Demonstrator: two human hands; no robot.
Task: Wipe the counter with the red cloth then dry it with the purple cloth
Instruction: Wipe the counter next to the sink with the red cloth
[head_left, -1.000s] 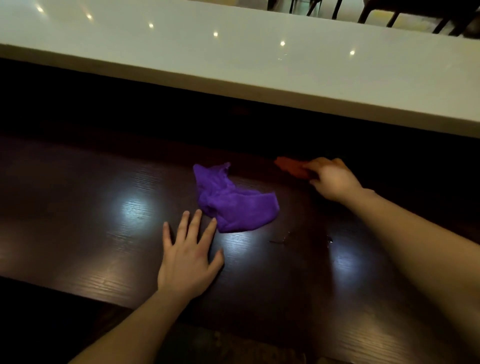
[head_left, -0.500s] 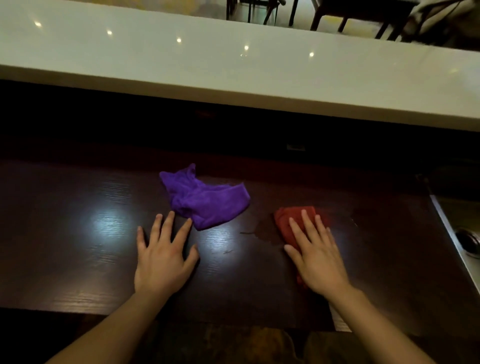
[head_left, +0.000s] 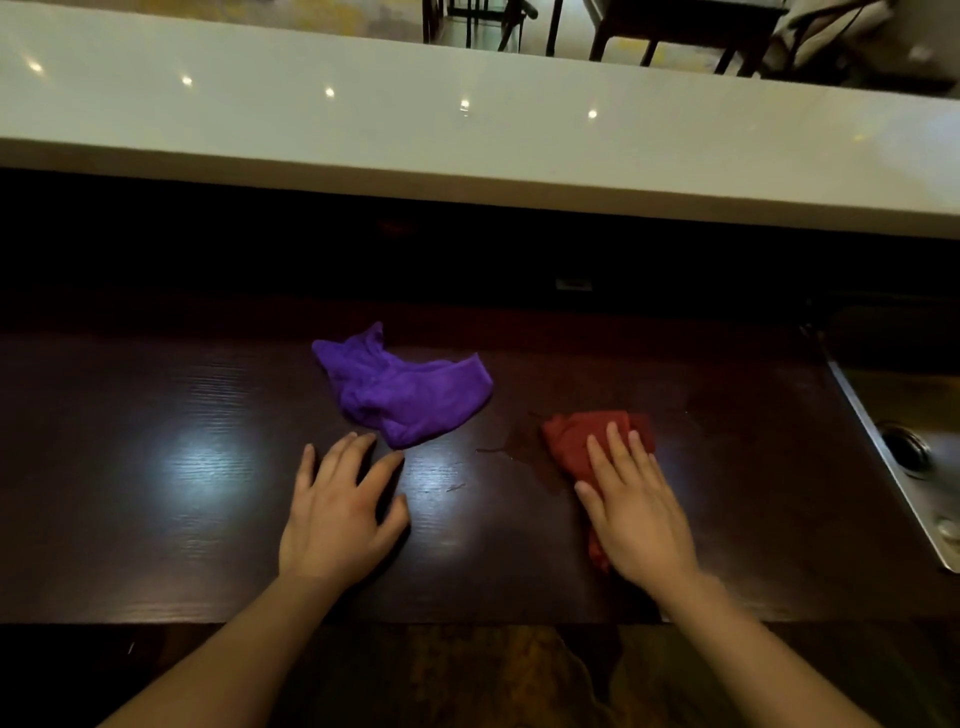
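Wiping step: my right hand (head_left: 636, 512) presses flat on red cloth (head_left: 574, 441), nothing gripped; left hand (head_left: 337, 512) splayed bare on counter (head_left: 156, 467). Purple cloth (head_left: 405, 389) waits at 12 o'clock of it; next, sweep wet patch (head_left: 524, 447).

Single head view, looking forward-down, close over dark counter (head_left: 156, 467) near edge.

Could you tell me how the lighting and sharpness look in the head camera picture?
Head view: dim overall; ceiling lights glare off the dark counter left of the left hand; right hand on the red cloth slightly blurred; pale upper ledge bows from wide-angle distortion.
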